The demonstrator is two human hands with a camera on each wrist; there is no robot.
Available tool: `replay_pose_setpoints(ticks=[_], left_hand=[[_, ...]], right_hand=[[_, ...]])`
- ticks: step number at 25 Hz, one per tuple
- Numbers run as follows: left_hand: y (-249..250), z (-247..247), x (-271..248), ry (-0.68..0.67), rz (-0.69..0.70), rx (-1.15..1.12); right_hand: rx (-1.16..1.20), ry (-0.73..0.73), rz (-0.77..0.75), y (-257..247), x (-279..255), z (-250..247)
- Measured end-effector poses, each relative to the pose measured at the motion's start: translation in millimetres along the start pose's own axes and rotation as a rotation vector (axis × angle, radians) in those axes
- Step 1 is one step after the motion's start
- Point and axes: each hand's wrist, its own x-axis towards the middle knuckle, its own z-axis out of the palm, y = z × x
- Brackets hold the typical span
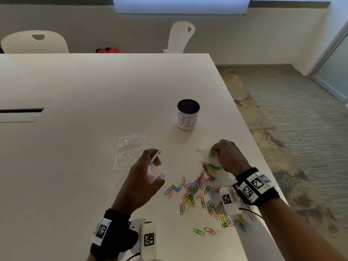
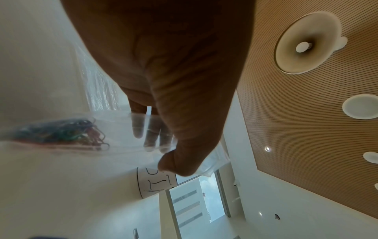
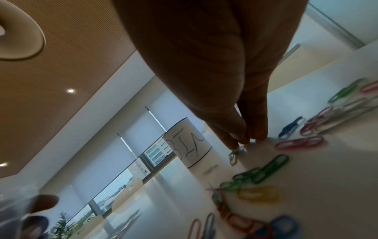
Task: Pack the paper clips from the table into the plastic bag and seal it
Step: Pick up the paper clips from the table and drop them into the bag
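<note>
Spare clear bag [image 1: 130,151] lies flat on the table [image 1: 75,147], far left of the action, touched by nothing. Just right of it, left hand [image 1: 145,172] holds the plastic bag [image 1: 160,168] up off the table, mouth toward the pile; thumb curled onto the rim, fingers [image 2: 150,137] inside behind the film. A bunch of clips [image 2: 61,132] already sits in its bottom. Bag looks thin, soft, slippery and would likely collapse shut unless the rim is kept spread, so best held at the red-striped zip edge.

Loose paper clips [image 1: 197,189] scatter on the table between both hands and under the right wrist, many left. They look light, stiff and small, prone to tangle or slide on the smooth top; best pinched by 1 end or raked into a bunch.

Right hand [image 1: 227,155] is at the pile's far edge, fingertips [image 3: 241,137] closed in a pinch on a yellow-green clip [image 1: 211,153]; 1 pale clip [image 1: 199,150] lies just left of it. Labelled cup [image 1: 188,114] stands beyond, apart from everything.
</note>
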Motion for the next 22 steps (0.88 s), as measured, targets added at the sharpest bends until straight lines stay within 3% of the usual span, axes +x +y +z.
replay_pose_setpoints(ticks=[3,7,11,17,22], left_hand=[[-1.3,1.0,0.1,-0.004,-0.007,0.003],[-1.2,2.7,-0.6,-0.010,-0.006,0.026],[0.6,3.0,-0.8,-0.011,-0.013,0.018],[0.9,2.9,1.0,-0.004,-0.008,0.015],[2.4,3.3,1.5,-0.001,-0.009,0.010]], right_hand=[[0.078,-0.098,-0.074,-8.4,-3.2,0.0],[0.077,-0.063,-0.160,-18.4,2.0,-3.7],[-0.052,-0.258,-0.291,-19.4,-2.6,-3.6],[0.043,-0.363,-0.276,-15.1,-28.8,-22.5],[-0.078,-0.407,-0.242,-9.3,-36.4,-19.0]])
